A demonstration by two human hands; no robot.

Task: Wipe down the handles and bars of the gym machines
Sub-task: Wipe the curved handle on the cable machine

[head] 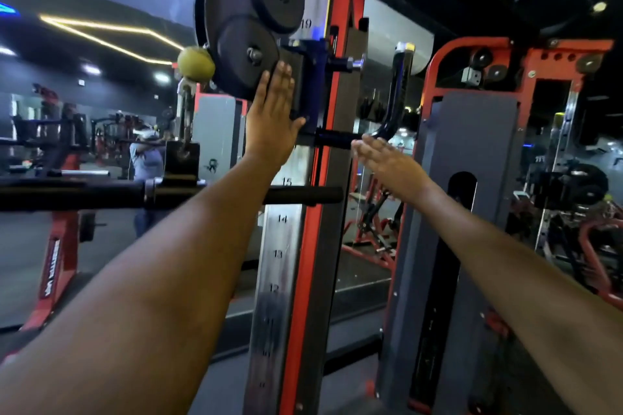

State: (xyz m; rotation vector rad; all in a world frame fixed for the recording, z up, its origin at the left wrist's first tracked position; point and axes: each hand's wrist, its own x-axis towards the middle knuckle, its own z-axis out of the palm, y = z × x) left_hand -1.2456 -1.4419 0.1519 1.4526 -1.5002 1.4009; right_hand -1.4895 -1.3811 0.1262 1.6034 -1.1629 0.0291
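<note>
Bare of any cloth, the left hand lies flat, fingers straight and together, against the dark carriage block on the numbered steel upright at centre frame, its fingertips just below the lower of two black pulley wheels. The right hand, likewise flat with extended fingers and holding nothing, hovers right of centre, its fingertips at the outer end of the short black grip handle that projects from the carriage; whether they touch it cannot be told. Beyond that handle a curved black bar rises toward the upper right, and a long black barbell sleeve crosses the left of the frame behind the left forearm. Judged risks: with no wiping cloth visible, the handles would be touched rather than cleaned; the left fingertips sit near the pulley wheels, so any movement of the carriage or cable could pinch them; pushing on the carriage could shift it along the upright if its pin is not seated; the nearby barbell end is positioned to catch a forearm.
</note>
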